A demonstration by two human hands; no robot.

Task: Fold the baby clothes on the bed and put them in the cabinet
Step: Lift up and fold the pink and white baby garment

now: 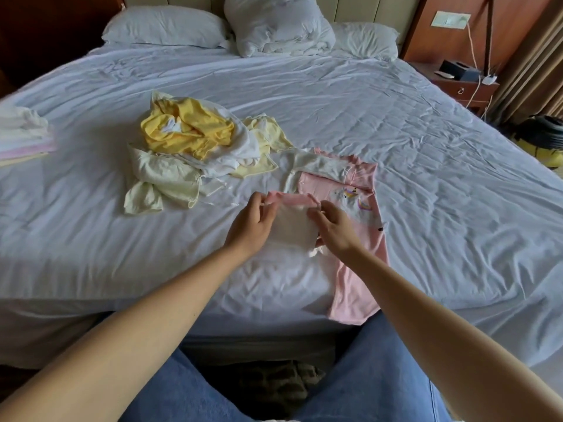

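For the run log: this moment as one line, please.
step: folding | left hand: pinches white garment top edge | right hand: pinches same edge | pink unicorn garment: flat, at right | unfolded pile: behind | folded stack: far left

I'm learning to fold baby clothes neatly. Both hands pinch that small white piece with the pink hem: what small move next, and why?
Likely spread the small white piece flat on the bed and smooth it, ready to fold. The left hand and right hand pinch its pink top edge at either corner, and it sits close against the pink unicorn garment.
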